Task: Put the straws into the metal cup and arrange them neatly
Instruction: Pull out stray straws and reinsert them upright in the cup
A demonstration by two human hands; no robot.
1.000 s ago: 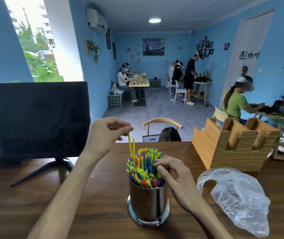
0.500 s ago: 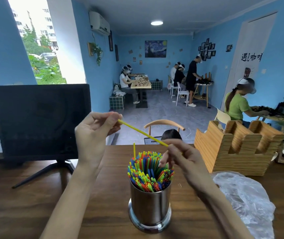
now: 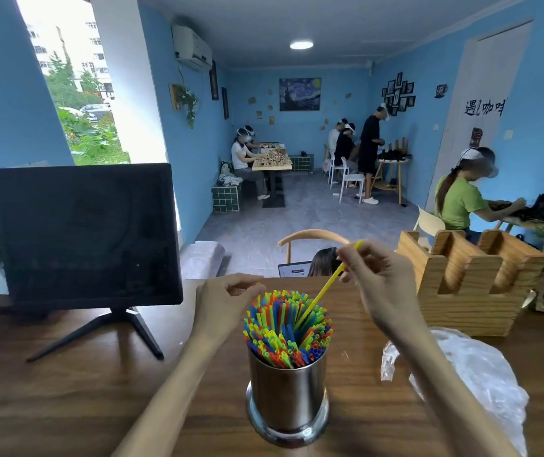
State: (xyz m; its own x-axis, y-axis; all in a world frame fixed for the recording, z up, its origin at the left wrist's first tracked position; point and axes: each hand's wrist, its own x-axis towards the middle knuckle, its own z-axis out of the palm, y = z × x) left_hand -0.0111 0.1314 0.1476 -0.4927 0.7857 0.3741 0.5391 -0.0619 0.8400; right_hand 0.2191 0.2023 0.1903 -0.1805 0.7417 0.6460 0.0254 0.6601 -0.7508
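A polished metal cup (image 3: 288,395) with a flared base is seen standing upright on the dark wooden table (image 3: 66,400), near its front edge. It is packed full with thin plastic straws (image 3: 285,331) in blue, green, yellow, red and orange, their open ends fanning slightly outward above the rim. One yellow straw (image 3: 325,290) is pinched near its upper end by the curled fingers of the right hand (image 3: 381,285); it is tilted, its top leaning to the right, and its lower end is set among the tops of the bundle at the right side. The left hand (image 3: 224,303) is held just behind and to the left of the straw tops, fingers curled toward the thumb; whether anything is pinched there cannot be told. A crumpled clear plastic bag (image 3: 462,380) lies on the table to the right of the cup, a wooden holder (image 3: 471,282) stands behind it, and a dark monitor (image 3: 82,235) stands at the left.
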